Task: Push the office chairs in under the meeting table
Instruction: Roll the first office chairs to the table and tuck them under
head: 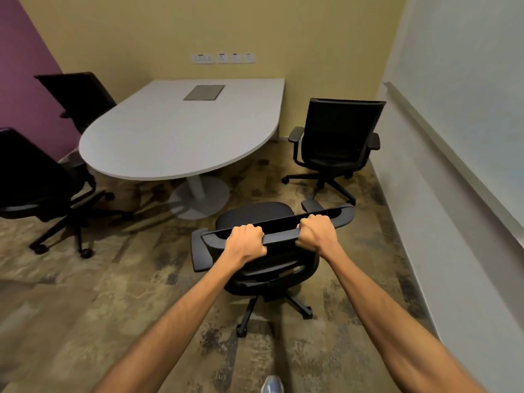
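Starting left of the meeting table (181,131), two office chairs (39,188) stand pulled out, the farther chair (76,100) nearest the purple wall. In front of the table's rounded end, the left hand (246,243) and right hand (316,233) have their fingers curled tight over the top rail of the near chair (255,219). Right of the table, a fourth chair (337,143) faces outward. Risk, as I judge it: the near chair's armrests striking the table edge or its casters catching the pedestal base (198,199), skewing it.

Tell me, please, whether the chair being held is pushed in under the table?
Out: the held chair stands on carpet clear of the table.
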Tool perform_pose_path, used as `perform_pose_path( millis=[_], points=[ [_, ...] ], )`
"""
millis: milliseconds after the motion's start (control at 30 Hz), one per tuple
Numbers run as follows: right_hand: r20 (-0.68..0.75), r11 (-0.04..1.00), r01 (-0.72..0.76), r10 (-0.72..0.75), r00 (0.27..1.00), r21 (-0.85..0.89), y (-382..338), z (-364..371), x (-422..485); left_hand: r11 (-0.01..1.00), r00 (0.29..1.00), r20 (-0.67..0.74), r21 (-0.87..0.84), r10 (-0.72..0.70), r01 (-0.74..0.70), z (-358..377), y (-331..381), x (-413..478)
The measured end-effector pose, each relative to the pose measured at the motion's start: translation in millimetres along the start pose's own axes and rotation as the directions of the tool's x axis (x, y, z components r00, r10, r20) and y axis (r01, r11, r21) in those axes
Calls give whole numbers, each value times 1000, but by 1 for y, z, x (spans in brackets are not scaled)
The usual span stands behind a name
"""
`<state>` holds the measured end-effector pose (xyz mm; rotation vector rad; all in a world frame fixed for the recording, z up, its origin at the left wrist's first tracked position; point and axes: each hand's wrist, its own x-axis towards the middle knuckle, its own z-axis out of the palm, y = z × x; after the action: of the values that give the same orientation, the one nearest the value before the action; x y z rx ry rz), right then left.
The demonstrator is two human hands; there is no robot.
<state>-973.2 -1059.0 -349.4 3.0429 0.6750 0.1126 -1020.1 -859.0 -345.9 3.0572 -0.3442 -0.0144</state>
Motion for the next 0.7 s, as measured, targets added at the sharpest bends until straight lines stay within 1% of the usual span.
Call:
perform_pose_path(
  millis=[167,200,267,300,367,433,533,567,633,700],
  points=[
    [-38,999,50,-50,998,4,11,14,47,999,998,39,8,-51,51,1,-19,40],
    [-36,999,39,-39,999,0,11,13,48,999,998,53,6,-46,45,-2,-20,43],
    [-50,998,66,-66,997,0,21,14,81,998,996,60,-6,-67,68,-5,-30,72],
    [-49,998,63,-63,997,0,20,15,82,998,995,74,-9,-62,63,-6,-33,74],
    [-30,996,86,-86,996,7,28,24,109,994,990,92,-1,-107,108,0,-41,97],
    [2,995,104,-104,995,12,30,27,123,994,988,110,-8,-106,108,4,-47,109],
    [-5,991,130,-130,991,17,51,26,178,990,987,83,3,-140,141,-1,-57,156],
    [-6,992,123,-122,992,23,49,22,182,990,986,90,-6,-143,144,-4,-60,158],
    [-38,988,153,-152,988,26,64,18,224,983,981,56,-10,-185,186,-13,-71,196],
    [-54,987,159,-157,986,24,61,12,230,984,982,76,-23,-173,175,-19,-78,200]
  ],
)
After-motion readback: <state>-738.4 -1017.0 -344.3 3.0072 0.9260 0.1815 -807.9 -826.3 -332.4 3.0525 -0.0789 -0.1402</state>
